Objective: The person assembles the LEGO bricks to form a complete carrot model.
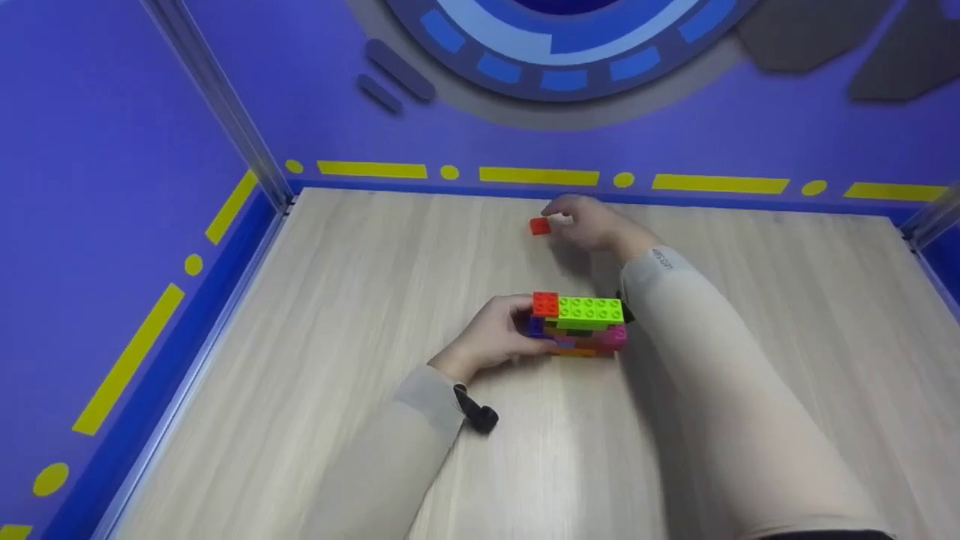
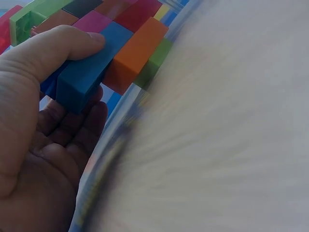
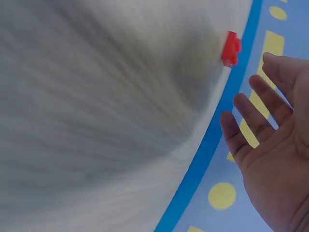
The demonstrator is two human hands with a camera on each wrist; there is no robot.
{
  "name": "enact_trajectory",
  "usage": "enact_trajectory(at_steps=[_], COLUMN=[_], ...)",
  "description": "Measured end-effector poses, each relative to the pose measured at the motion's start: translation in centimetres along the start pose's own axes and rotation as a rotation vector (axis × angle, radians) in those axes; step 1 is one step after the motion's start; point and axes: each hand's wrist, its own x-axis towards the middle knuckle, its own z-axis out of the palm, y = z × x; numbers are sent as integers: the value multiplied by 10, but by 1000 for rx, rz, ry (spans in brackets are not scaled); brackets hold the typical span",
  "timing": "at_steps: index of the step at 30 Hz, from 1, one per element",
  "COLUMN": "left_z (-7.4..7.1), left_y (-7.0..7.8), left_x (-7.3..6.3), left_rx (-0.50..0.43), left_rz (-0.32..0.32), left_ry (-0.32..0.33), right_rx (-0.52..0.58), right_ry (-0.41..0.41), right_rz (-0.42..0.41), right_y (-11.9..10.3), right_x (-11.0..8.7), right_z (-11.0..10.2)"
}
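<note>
A stack of coloured toy building bricks [image 1: 590, 310] stands on the table, with a lime brick and a red brick on its top layer. My left hand [image 1: 495, 334] grips the stack's left end. In the left wrist view the thumb lies on a blue brick [image 2: 96, 60], beside an orange brick [image 2: 137, 53], and the fingers curl behind. Farther back, my right hand [image 1: 589, 223] is beside a single red brick [image 1: 539, 226]. Its fingers are spread and relaxed in the right wrist view, apart from that red brick [image 3: 231, 49], with nothing between them.
The wooden tabletop [image 1: 360, 300] ends at a blue back wall [image 1: 450, 135] with yellow markings, close behind the right hand. A blue side panel [image 1: 90, 225] and a metal rail [image 1: 217, 97] bound the left side.
</note>
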Motion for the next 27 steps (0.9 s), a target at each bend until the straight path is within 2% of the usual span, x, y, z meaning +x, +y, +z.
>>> enact_trajectory(at_steps=[7, 12, 18, 20, 27], left_z=[1, -2, -2, -2, 0], left_y=[1, -1, -2, -3, -4], left_x=[3, -1, 0, 0, -1], left_rx=[16, 29, 32, 33, 16], left_rz=[7, -3, 7, 5, -5], left_ry=[1, 0, 0, 0, -4], right_rx=[-83, -67, -59, -61, -90], right_ry=[-48, -48, -15, -5, 57], right_rz=[17, 67, 112, 102, -25], right_y=[-7, -8, -6, -5, 6], right_x=[11, 19, 16, 14, -4], right_z=[2, 8, 12, 13, 15])
